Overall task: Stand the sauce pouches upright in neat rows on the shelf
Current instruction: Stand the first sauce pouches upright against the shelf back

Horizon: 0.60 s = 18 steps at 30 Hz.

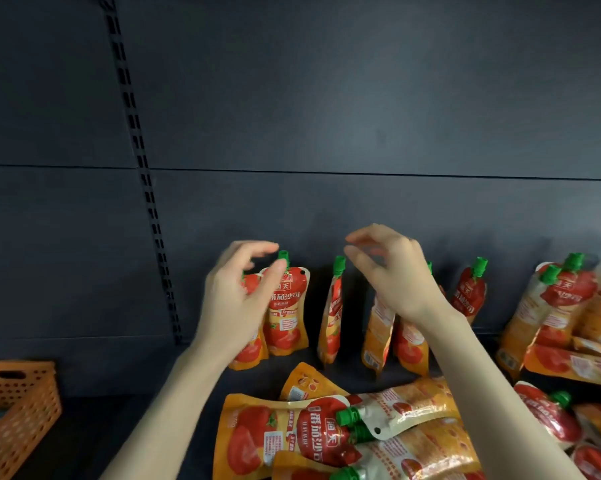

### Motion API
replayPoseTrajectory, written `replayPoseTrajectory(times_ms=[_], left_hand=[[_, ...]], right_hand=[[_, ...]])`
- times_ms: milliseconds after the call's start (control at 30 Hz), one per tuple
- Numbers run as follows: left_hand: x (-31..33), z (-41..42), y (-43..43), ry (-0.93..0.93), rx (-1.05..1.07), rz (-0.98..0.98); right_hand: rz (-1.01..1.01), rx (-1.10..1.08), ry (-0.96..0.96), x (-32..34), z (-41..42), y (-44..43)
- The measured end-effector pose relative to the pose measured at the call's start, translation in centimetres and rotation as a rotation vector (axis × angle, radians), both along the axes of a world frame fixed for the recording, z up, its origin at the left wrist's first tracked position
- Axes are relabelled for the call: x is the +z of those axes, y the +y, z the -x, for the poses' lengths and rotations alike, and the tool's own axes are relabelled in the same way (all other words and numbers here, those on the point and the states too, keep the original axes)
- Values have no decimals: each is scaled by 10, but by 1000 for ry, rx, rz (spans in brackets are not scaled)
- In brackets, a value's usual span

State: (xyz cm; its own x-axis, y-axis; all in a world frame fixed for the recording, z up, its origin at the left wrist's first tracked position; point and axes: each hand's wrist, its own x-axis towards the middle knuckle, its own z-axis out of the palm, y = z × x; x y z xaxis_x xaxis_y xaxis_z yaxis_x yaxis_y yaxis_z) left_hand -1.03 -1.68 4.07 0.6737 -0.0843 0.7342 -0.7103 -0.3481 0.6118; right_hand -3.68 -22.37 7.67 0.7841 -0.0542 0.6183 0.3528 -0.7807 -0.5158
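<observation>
Head view shows your left hand (238, 292) and right hand (392, 271) spread wide, holding nothing, above the standing pouches (287, 306) mid-frame. They lean on the shelf (153, 403) back so they stay up. More pouches (326, 434) lie flat, lower right.

Orange and red sauce pouches (287, 308) with green caps stand upright along the dark shelf's (153, 410) back wall. More pouches (344, 438) lie flat, piled in front and to the right.

We see a dark shelf (174, 382) carrying upright sauce pouches (287, 311), fallen pouches (344, 434) in front, an orange basket (18, 407) far left of them.
</observation>
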Motion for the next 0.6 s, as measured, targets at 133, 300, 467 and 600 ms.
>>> replayPoseTrajectory(times_ms=[133,300,467,600], left_hand=[[-19,3,-55,111,-53,-3],[-58,-4,-97,247,31,65],[-73,-7,-113,318,96,152],[-68,-2,-117,263,123,98]], right_hand=[[-92,-67,-37,-18,14,-26],[-203,-34,-13,-50,24,-44],[-236,-6,68,-70,18,-52],[-138,-50,195,-79,14,-52]])
